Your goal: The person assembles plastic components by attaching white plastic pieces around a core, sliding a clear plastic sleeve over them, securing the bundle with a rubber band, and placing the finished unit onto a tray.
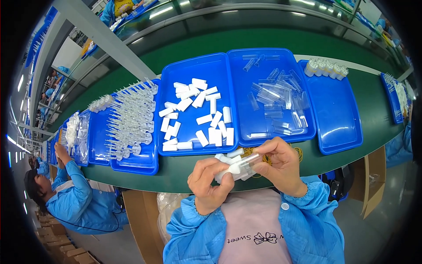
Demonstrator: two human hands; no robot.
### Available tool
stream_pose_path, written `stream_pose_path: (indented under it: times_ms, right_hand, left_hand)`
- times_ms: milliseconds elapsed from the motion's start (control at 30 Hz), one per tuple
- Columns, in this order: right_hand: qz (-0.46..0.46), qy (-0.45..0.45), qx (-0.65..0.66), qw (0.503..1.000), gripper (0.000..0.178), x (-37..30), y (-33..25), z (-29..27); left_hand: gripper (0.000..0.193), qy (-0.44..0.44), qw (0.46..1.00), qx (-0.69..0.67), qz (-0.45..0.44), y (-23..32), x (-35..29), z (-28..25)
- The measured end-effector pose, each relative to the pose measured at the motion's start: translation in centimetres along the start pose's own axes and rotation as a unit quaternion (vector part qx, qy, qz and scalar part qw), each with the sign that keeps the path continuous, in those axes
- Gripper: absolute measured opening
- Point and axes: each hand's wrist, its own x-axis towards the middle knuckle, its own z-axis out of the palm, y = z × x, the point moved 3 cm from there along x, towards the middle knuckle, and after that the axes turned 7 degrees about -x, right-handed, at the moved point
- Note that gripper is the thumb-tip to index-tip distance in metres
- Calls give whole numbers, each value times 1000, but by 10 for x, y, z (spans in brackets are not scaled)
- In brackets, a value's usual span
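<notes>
In front of my chest, my left hand [205, 181] pinches a white plastic piece [234, 169]. My right hand [281, 163] grips a clear tube [250, 159] between thumb and fingers. The tube's end meets the white piece; whether it sits around it or only touches it, I cannot tell. Right behind and below my fingers lie more white pieces [235, 152], partly hidden by the hands. Beyond the hands stand a blue tray [176, 72] of loose white cylinders [203, 119] and another blue tray [239, 125] of clear tubes [272, 115].
Yellow rubber bands [300, 154] lie by my right wrist. To the right, a blue tray [338, 127] bears a bundle of capped tubes [326, 69]. Leftward, a blue tray [136, 165] is full of upright clear stemmed parts [132, 116]. A co-worker [81, 198] sits at far left.
</notes>
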Motion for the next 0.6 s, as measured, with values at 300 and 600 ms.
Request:
stream_pose_path:
  times_ms: [300,600]
  right_hand:
    - [133,6,160,978,25,-2,13,-1]
    - [-100,-13,-141,985,24,-5,11,-2]
  left_hand:
    - [20,9,998,33,47,1,-2,-1]
    - [19,-2,1000,11,-3,-9,-1,2]
